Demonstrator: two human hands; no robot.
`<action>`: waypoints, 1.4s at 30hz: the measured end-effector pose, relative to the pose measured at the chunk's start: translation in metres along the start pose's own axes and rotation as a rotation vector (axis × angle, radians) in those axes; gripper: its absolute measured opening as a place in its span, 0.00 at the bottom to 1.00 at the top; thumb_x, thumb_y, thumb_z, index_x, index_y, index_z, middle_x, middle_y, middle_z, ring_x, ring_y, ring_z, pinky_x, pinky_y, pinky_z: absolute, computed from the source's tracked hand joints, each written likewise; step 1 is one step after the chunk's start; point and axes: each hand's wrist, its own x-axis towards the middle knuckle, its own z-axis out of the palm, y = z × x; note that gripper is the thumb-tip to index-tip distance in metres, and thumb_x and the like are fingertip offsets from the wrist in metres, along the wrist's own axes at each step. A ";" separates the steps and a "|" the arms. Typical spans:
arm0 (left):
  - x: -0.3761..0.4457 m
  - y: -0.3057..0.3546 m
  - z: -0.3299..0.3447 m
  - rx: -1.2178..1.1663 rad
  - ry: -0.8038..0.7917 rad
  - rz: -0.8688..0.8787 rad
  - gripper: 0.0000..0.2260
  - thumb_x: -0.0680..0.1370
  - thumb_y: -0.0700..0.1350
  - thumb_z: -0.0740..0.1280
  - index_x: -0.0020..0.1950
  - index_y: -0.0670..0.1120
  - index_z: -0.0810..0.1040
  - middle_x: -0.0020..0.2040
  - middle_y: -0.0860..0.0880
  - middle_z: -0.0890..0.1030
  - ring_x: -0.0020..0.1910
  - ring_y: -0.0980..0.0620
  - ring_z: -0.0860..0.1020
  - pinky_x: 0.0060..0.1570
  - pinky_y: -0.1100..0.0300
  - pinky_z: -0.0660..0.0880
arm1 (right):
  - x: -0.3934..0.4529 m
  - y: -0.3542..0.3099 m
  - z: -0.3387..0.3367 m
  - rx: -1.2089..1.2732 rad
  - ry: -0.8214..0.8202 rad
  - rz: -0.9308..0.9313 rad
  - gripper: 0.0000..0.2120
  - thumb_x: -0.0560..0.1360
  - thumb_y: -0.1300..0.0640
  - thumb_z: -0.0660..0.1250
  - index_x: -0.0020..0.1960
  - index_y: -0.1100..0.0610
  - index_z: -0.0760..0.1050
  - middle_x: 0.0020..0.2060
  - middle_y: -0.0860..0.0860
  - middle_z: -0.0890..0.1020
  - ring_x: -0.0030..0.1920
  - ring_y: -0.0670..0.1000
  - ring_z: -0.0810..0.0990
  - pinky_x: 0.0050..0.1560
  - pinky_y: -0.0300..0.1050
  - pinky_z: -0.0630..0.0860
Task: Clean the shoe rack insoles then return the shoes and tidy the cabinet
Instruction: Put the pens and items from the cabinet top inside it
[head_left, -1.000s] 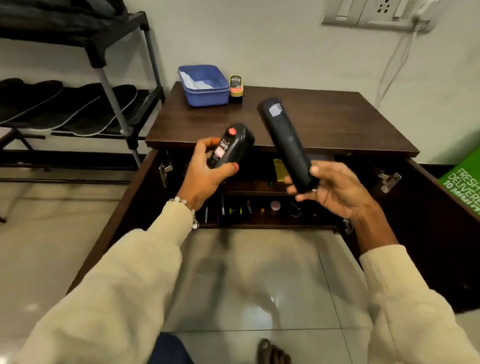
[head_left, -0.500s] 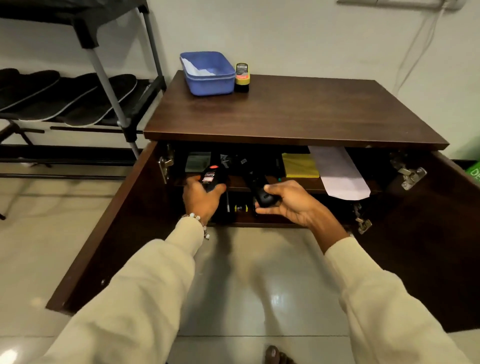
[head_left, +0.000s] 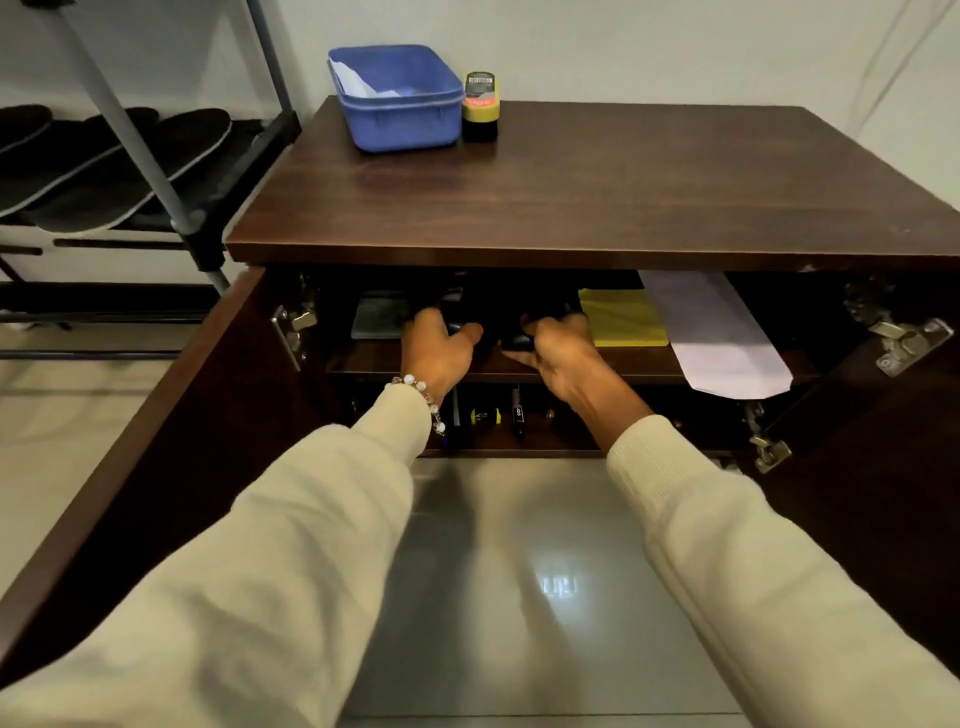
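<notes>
Hands both reaching into open dark brown wooden cabinet (head_left: 597, 182), onto upper shelf (head_left: 639, 366)
Left hand (head_left: 436, 351) with cream sleeve and bead bracelet (head_left: 422, 397), fingers curled round small black bottle (head_left: 453, 306) at shelf's left-middle; bottle mostly in shadow
Right hand (head_left: 558, 348) gripping long black cylindrical container (head_left: 519, 332), lying on shelf near front edge, just left of flat yellow cloth (head_left: 621, 317)
White paper envelope (head_left: 717, 332) overhanging shelf's front edge towards right end
Grey-green flat pad (head_left: 379, 314) at shelf's left end, beside left hand
Lower shelf: small dark items, too dim to name
Cabinet top, back left corner: blue rectangular plastic tub (head_left: 397, 96) with white cloth inside, touching yellow-capped black shoe polish bottle (head_left: 480, 104)
Left of cabinet: metal shoe rack (head_left: 156, 156) carrying black insoles (head_left: 119, 161) laid flat
</notes>
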 end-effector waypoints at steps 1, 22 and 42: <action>0.000 0.001 0.001 0.018 -0.019 0.019 0.15 0.76 0.50 0.70 0.55 0.41 0.76 0.55 0.42 0.77 0.53 0.44 0.76 0.51 0.52 0.75 | 0.004 -0.002 -0.003 -0.020 0.022 -0.008 0.17 0.78 0.71 0.57 0.65 0.62 0.68 0.60 0.59 0.76 0.56 0.61 0.79 0.48 0.55 0.81; 0.003 0.012 0.032 0.513 -0.020 0.295 0.22 0.73 0.57 0.71 0.43 0.36 0.77 0.40 0.39 0.79 0.43 0.41 0.79 0.42 0.53 0.74 | 0.000 0.005 -0.036 -0.714 0.179 -0.306 0.10 0.77 0.56 0.66 0.55 0.61 0.77 0.53 0.56 0.80 0.47 0.53 0.80 0.46 0.46 0.80; 0.005 -0.020 0.019 0.877 0.012 0.424 0.35 0.75 0.69 0.55 0.64 0.39 0.73 0.56 0.38 0.80 0.63 0.35 0.71 0.61 0.46 0.66 | -0.008 0.013 -0.034 -1.148 0.182 -0.497 0.21 0.75 0.42 0.65 0.48 0.61 0.76 0.51 0.62 0.76 0.48 0.60 0.77 0.41 0.45 0.71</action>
